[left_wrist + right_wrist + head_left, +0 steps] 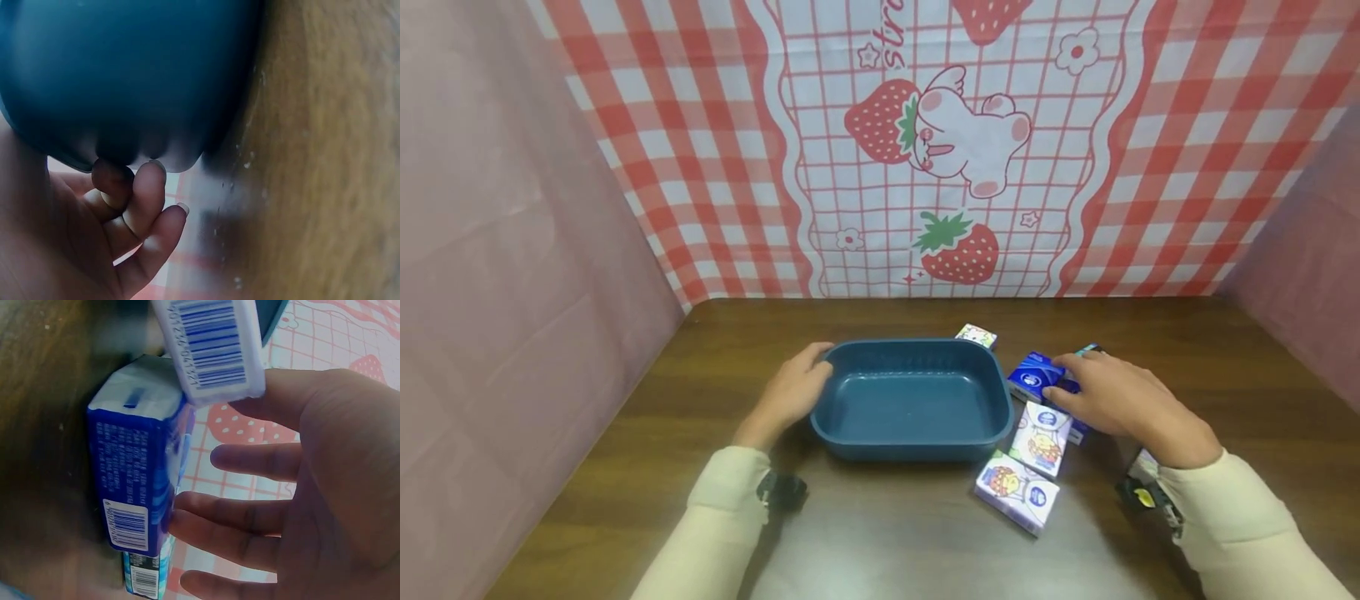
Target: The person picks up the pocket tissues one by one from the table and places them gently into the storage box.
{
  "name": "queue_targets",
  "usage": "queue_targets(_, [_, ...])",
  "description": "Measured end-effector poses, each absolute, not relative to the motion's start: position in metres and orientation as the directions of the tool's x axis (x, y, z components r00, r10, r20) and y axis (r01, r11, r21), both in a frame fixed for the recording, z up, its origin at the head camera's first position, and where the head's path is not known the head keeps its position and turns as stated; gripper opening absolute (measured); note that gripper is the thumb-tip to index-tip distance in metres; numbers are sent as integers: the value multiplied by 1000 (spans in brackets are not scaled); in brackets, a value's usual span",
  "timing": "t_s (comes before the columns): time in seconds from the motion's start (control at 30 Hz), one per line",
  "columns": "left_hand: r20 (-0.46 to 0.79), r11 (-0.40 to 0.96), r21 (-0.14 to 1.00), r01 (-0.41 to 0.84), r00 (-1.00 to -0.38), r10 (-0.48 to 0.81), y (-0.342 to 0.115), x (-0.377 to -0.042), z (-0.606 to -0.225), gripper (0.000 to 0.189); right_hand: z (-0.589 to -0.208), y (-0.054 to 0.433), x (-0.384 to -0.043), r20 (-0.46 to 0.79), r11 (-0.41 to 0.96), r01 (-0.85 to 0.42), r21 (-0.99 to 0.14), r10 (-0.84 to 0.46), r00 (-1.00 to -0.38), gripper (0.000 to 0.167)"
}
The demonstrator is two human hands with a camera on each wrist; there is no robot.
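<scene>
Sideways red lettering [892, 37] on the checked cloth [722, 150] behind the worktop's [880, 542] far edge reads "str", its continuation cut off. In the right wrist view, a white packet [212, 350] bears a barcode and a blurred number apparently ending "321", while a blue packet [131, 465] carries fine white print and a barcode, both illegible. Near the worktop's right side, oval emblems mark two strawberry-print packets [1017, 492], their lettering too small.
</scene>
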State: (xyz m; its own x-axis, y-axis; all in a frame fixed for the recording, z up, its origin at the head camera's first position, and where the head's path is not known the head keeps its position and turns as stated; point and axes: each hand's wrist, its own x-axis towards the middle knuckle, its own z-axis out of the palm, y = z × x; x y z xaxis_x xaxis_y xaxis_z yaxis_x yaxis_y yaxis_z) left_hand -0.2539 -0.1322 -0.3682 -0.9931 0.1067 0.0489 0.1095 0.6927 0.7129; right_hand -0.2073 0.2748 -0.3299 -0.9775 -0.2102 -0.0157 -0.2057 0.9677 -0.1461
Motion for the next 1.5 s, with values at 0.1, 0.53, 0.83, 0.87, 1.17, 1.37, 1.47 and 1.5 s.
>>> queue_targets(0.1, [51,674,730,109,-993,105,-135,-253,-370,50,-331,271,-208,-7,967,-212,-142,-215,-977,69])
queue_targets(0.53, [37,614,782,108,-991,128,-137,-258,-376,52,-338,272,-208,-4,971,-195,-141,-198,-980,69])
queue_targets(0.83, [50,607,780,152,-982,182,-140,-259,-381,52,-343,274,-204,-33,966,-214,-145,-220,-975,76])
queue_targets(0.87, [54,601,783,157,-981,185,-140,-259,-382,52,-342,274,-204,-36,965,-220,-144,-227,-973,77])
queue_targets(1.17, [36,576,804,147,-979,199,-145,-259,-382,53,-331,274,-212,-155,968,-209,-141,-230,-961,85])
queue_targets(1.37, [34,590,793,154,-977,209,-145,-258,-383,54,-331,276,-212,-201,972,-195,-131,-218,-955,91])
queue_targets(1.47, [31,602,784,151,-978,206,-145,-259,-384,54,-330,277,-211,-227,976,-178,-128,-204,-952,96])
queue_targets(1.5, [30,606,782,150,-979,203,-146,-259,-385,54,-329,277,-211,-233,976,-176,-130,-202,-951,97])
